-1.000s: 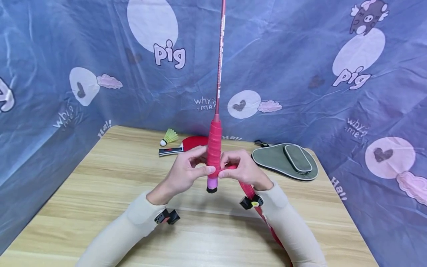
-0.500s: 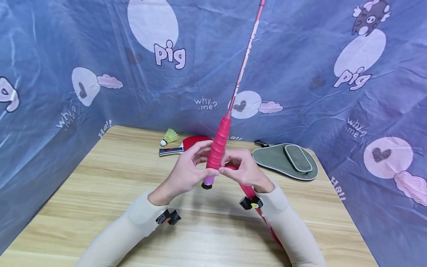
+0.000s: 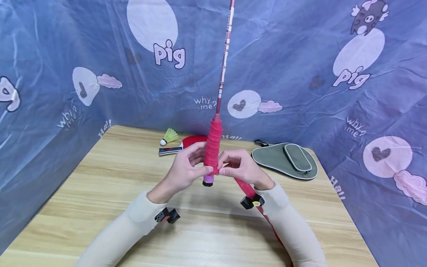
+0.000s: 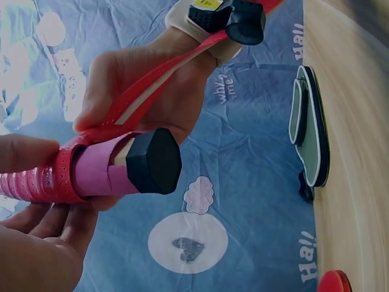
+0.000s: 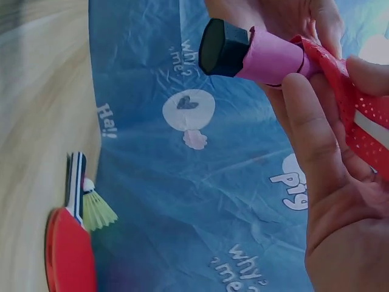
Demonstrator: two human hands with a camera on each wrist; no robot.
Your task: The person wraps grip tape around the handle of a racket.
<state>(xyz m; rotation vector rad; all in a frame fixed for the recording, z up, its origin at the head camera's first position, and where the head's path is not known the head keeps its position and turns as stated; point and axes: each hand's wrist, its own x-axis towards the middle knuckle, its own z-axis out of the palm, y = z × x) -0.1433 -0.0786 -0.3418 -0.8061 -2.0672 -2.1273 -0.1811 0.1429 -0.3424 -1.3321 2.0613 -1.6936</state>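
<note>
A badminton racket (image 3: 213,142) stands nearly upright above the table, its shaft running out of the head view at the top. Red perforated grip tape (image 4: 141,100) winds round most of its handle; pink underwrap (image 4: 102,167) and a black butt cap (image 4: 159,161) show at the lower end. My left hand (image 3: 185,167) holds the handle from the left, thumb near the lowest turn of tape. On the other side, my right hand (image 3: 241,167) pinches the tape where it leaves the handle. The tape's loose length hangs past the right wrist and under the forearm.
Behind the hands lie a yellow shuttlecock (image 3: 169,137) and a red table tennis bat (image 3: 193,141). A green bat case (image 3: 285,160) rests at the back right of the wooden table (image 3: 133,163). Blue printed cloth (image 3: 283,55) surrounds the table's back and sides.
The racket leaned to the right half a second ago and now stands nearly upright again. Both hands keep to about the same place on the lower handle.
</note>
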